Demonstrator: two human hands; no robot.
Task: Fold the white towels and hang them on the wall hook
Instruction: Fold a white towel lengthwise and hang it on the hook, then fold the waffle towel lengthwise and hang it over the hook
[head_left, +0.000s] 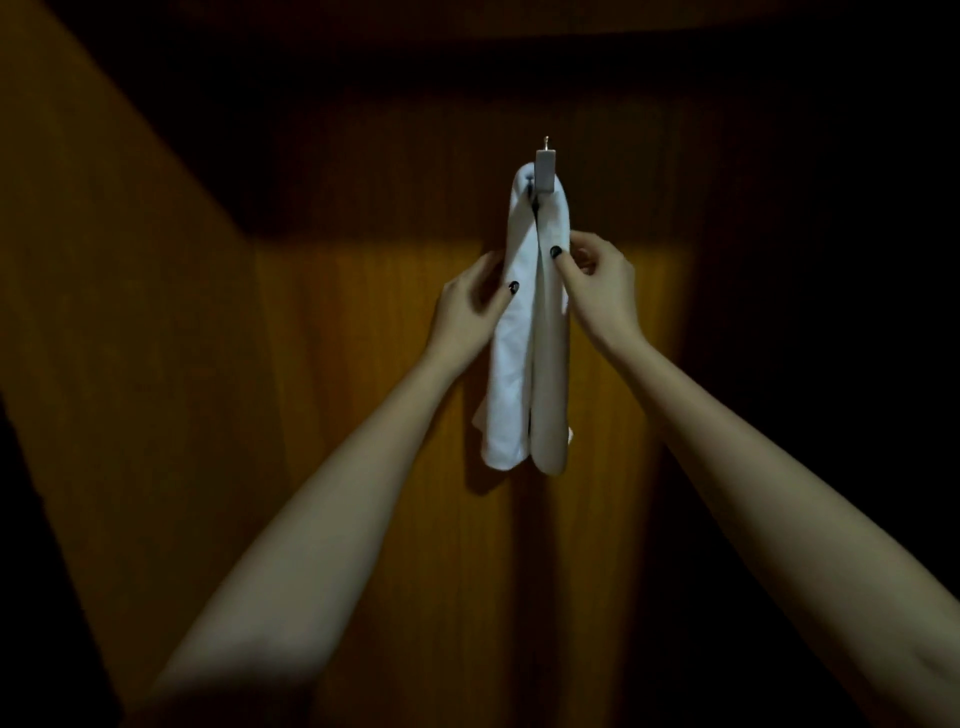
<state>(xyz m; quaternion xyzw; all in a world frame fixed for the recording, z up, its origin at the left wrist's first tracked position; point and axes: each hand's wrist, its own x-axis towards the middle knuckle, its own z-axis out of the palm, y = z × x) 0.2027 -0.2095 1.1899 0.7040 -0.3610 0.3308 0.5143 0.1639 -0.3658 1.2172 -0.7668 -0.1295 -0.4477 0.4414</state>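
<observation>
A folded white towel (511, 364) hangs draped over a small metal wall hook (546, 169) on a wooden wall, its two halves falling side by side. My left hand (470, 306) grips the left half about a third of the way down, thumb on the front and fingers behind the cloth. My right hand (597, 275) pinches the right half a little higher, thumb pressed against the fabric's front edge. Both forearms reach up from the bottom of the view.
The wall (363, 364) is orange-brown wood panelling, lit in the middle and dark at the top and right. A side panel (130, 260) angles in on the left, forming a corner.
</observation>
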